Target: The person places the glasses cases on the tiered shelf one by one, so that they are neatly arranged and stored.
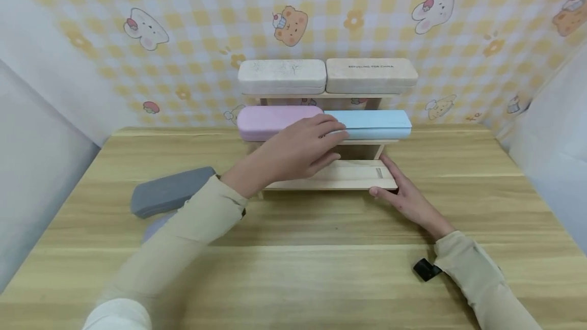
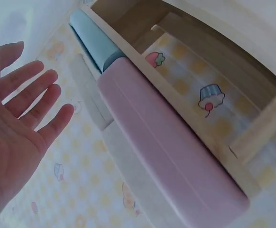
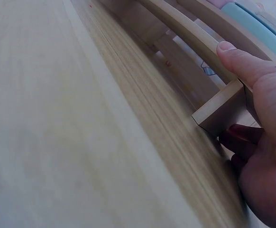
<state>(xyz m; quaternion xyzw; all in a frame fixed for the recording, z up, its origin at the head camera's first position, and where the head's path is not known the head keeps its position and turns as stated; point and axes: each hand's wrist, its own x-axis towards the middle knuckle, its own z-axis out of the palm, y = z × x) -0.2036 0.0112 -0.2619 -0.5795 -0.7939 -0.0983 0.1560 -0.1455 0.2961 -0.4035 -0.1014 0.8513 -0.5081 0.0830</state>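
Left hand (image 1: pixel 298 152), fingers straight and holding nothing, hovers at the pink oblong case (image 1: pixel 275 122) on the middle tier of the stepped wooden rack (image 1: pixel 337 180). Right hand (image 1: pixel 405 195) grips the rack's lower right corner. Steadying that corner firmly should keep the rack from sliding.

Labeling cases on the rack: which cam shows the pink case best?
Head view: the whole pink case lies on the rack's middle step beside the blue case, its right end partly behind the left hand. The left wrist view shows it close up but skewed, without context. The right wrist view catches only a sliver at the top edge.
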